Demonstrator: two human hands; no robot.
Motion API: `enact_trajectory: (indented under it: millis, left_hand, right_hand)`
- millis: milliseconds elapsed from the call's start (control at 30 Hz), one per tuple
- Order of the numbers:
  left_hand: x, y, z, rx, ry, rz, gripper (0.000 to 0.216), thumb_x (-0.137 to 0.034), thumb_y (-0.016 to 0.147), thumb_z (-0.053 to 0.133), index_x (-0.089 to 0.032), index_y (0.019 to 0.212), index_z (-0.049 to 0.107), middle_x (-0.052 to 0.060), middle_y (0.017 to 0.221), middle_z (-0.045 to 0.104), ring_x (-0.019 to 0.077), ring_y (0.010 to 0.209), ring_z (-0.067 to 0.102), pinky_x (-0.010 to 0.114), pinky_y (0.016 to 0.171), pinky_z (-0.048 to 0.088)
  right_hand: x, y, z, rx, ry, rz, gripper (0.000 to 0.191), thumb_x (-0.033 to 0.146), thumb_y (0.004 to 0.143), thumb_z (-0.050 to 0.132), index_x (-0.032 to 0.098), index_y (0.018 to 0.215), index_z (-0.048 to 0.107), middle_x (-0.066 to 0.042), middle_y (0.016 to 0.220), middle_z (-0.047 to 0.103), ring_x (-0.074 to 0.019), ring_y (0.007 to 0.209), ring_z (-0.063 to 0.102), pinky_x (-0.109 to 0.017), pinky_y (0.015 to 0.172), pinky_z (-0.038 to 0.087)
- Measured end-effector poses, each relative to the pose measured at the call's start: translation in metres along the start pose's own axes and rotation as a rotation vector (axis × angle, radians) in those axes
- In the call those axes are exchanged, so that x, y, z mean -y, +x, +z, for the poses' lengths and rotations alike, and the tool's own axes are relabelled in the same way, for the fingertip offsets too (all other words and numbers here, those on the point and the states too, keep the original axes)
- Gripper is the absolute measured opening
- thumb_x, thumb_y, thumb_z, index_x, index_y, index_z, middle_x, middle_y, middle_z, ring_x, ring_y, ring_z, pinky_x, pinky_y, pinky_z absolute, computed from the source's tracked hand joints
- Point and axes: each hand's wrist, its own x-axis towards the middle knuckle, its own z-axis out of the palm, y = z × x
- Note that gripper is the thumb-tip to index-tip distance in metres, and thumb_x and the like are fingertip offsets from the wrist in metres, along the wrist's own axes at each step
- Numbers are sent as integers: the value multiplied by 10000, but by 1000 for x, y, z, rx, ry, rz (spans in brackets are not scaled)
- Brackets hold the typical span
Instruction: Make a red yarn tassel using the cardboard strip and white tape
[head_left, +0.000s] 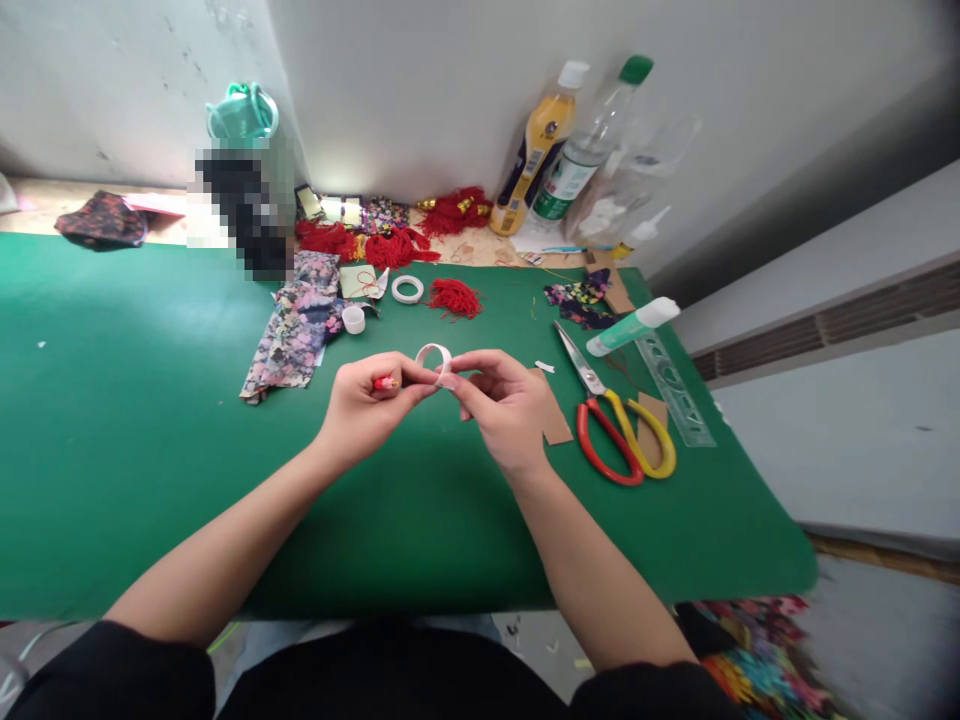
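Above the middle of the table, a white ring [442, 354] that looks like a bent paper strip stands between my hands. My left hand [379, 402] pinches its lower edge between thumb and fingers. A small red piece with a gold tip [387, 383] pokes out of the same hand's curled fingers; its kind is unclear. My right hand [501, 400] grips the ring's right side with fingertips and thumb. Scissors [592, 385] with one red and one yellow handle lie open to the right. Beyond the hands are a tape roll [407, 290] and a red thread tassel [455, 298].
Floral fabric [292, 325] and a small white cap [353, 319] are at left. A glue stick [634, 326], a clear ruler [679, 395] and cardboard pieces [556, 420] lie at right. Bottles [536, 150] and red tassels [457, 212] line the wall.
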Motion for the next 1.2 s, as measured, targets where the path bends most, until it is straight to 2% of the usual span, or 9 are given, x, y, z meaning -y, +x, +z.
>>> enact_trajectory:
  millis: [200, 333, 467, 533, 667, 767, 900, 1033, 1200]
  left_hand:
    - [-2, 1, 0, -15, 0, -2, 550, -254, 762, 724, -180, 467, 265, 37, 723, 750, 136, 623, 670, 257, 555, 529]
    - [-4, 1, -2, -10, 52, 81, 497, -158, 762, 698, -178, 470, 296, 36, 729, 751, 128, 619, 666, 244, 559, 524]
    - [-4, 0, -3, 30, 97, 142, 480, -133, 770, 679, -169, 473, 303, 34, 722, 746, 112, 601, 645, 229, 550, 497]
    - [-3, 0, -3, 50, 98, 160, 470, -125, 774, 674, -165, 473, 314, 35, 724, 746, 109, 594, 640, 226, 547, 489]
    - [-3, 0, -3, 72, 94, 204, 427, -79, 757, 680, -168, 484, 363, 37, 725, 744, 113, 604, 649, 216, 559, 493]
    - [0, 1, -4, 82, 143, 209, 384, -71, 761, 670, -168, 493, 412, 33, 716, 738, 109, 605, 647, 209, 568, 491]
    - [12, 4, -9, 108, 282, 204, 296, -45, 769, 629, -162, 528, 502, 31, 738, 744, 101, 625, 657, 188, 578, 487]
    - [28, 6, -15, 146, 480, 243, 166, -17, 754, 595, -157, 721, 677, 28, 692, 731, 104, 564, 641, 186, 518, 468]
    - [30, 6, -13, 140, 462, 382, 171, -22, 769, 600, -171, 719, 669, 26, 706, 731, 144, 747, 681, 229, 651, 546]
  right_hand:
    - [-4, 2, -4, 51, 54, -62, 294, 487, 832, 623, 207, 864, 706, 0, 722, 708, -48, 398, 480, -211, 379, 417]
    - [-4, 3, -4, 85, 71, -55, 303, 379, 692, 789, 218, 923, 676, 6, 803, 717, -44, 439, 495, -187, 372, 412]
    - [-6, 4, -1, 78, 129, 29, 353, 359, 633, 827, 213, 904, 654, 16, 758, 691, -59, 487, 520, -173, 363, 392]
    - [-7, 5, -2, 81, 175, 68, 395, 355, 628, 829, 223, 948, 638, 36, 713, 664, -65, 489, 526, -168, 346, 364]
    - [-8, 7, -3, 140, 217, 117, 459, 329, 680, 792, 251, 1088, 599, 86, 642, 612, -33, 381, 411, -174, 319, 308]
    - [-6, 8, -4, 129, 205, 170, 407, 336, 672, 795, 231, 1030, 633, 61, 675, 652, -38, 412, 446, -185, 366, 359]
    - [-6, 12, -6, 59, 174, 295, 271, 390, 737, 727, 206, 926, 667, -6, 798, 729, -51, 477, 528, -206, 466, 442]
    - [-13, 17, -7, 16, 130, 350, 297, 415, 718, 737, 205, 913, 657, -31, 922, 738, -54, 537, 571, -194, 488, 457]
    - [-20, 16, -2, 94, 107, 290, 378, 399, 623, 814, 199, 899, 651, -9, 805, 701, -107, 613, 629, -230, 514, 522]
